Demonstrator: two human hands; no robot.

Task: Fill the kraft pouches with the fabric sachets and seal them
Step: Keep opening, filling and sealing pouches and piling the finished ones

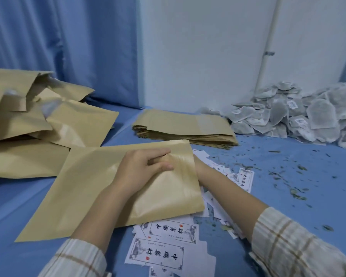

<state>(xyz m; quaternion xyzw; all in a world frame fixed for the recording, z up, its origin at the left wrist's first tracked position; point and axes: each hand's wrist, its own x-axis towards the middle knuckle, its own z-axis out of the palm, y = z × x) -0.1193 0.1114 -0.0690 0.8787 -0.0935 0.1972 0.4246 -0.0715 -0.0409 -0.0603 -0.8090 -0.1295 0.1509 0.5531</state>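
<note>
A flat stack of pouches [185, 128] lies ahead, a heap of sachets [300, 114] to its right by the wall, filled pouches [38, 124] piled at left, printed labels [164, 246] and dry crumbs [288, 176] scattered on the blue table [288, 156]. The left hand [142, 168] presses on the nearest pouch [100, 186], fingers curled over its open end. The right hand [198, 164] is tucked behind that edge, hidden, its grip impossible to tell.

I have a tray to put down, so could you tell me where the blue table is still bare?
The blue table is bare at the near left, between the held pouch and the filled pouches. The right is crowded with printed labels, loose leaf bits, flat pouch stack and sachets.
</note>
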